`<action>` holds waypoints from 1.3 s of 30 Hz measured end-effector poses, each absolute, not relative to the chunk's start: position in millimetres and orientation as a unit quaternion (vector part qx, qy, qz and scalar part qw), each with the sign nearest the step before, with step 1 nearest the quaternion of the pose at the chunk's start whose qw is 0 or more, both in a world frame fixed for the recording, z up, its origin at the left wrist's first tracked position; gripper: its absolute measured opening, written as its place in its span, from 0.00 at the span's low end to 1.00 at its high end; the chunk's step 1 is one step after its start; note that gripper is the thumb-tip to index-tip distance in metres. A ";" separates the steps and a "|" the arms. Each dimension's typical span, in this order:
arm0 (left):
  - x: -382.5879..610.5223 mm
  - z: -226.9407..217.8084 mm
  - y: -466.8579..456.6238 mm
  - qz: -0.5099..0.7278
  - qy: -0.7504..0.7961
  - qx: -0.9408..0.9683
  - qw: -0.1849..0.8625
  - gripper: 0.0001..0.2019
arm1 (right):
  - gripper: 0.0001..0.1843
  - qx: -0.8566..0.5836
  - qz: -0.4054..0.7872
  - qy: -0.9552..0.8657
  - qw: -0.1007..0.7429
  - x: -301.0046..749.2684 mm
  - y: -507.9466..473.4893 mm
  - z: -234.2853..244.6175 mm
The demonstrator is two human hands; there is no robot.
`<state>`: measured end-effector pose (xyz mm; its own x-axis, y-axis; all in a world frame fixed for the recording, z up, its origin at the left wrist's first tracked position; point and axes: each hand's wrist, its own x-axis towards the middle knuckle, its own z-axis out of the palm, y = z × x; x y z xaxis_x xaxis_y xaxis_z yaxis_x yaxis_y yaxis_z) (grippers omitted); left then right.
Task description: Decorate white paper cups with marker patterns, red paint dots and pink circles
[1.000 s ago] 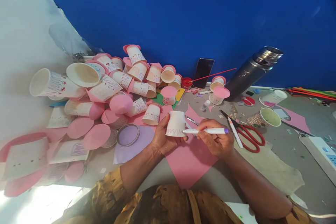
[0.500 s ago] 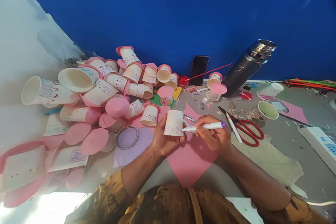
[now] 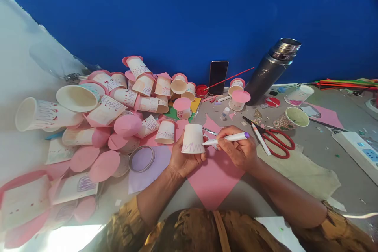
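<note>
Pink sheet point(image 3: 213, 183) lies below the fingers. Left hand point(image 3: 183, 162) has fingers curled snugly round cup point(image 3: 192, 136), wide rim down, purple zigzag near rim. Right hand point(image 3: 240, 152) fingers pinch marker point(image 3: 235, 137), tip left of them at cup's edge; contact unclear.

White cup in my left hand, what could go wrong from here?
The tip of the marker is by the side edge of the white cup, so a line could stray from the purple zigzag. Your left hand grips the cup close to the zigzag and might smudge wet ink. The heaped cups rest on one another; a bump could topple some.
</note>
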<state>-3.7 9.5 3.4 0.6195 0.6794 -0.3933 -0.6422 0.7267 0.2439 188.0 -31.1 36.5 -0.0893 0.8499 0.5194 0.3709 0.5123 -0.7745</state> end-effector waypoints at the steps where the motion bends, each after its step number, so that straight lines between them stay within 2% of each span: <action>1: -3.5 3.1 9.3 0.363 0.238 0.044 0.900 0.21 | 0.08 -0.437 0.231 -0.699 0.517 188.1 -30.8 36.7; 5: -0.8 2.8 8.8 0.362 0.276 0.066 0.888 0.20 | 0.07 -0.434 0.227 -0.705 0.513 189.8 -29.3 36.5; 11: 0.4 6.1 9.9 0.436 0.333 0.135 0.825 0.27 | 0.08 -0.442 0.206 -0.718 0.496 192.7 -27.0 35.7; 15: -2.4 8.4 10.4 0.447 0.317 0.137 0.825 0.21 | 0.06 -0.431 0.194 -0.727 0.497 191.4 -26.9 37.1; 23: 1.4 10.6 6.9 0.443 0.333 0.155 0.818 0.21 | 0.07 -0.404 0.176 -0.744 0.502 186.7 -28.3 35.3; 29: 0.6 13.6 7.9 0.401 0.296 0.128 0.858 0.27 | 0.08 -0.394 0.204 -0.748 0.493 187.1 -27.7 33.8; 39: -3.7 6.4 7.4 0.372 0.261 0.081 0.887 0.25 | 0.10 -0.421 0.231 -0.715 0.507 188.3 -27.9 32.3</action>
<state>-3.7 7.4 6.4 0.5866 0.7020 -0.4038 -0.6178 0.7103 0.3374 188.3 -27.9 32.3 -0.1299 0.8374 0.5310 0.3682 0.5380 -0.7583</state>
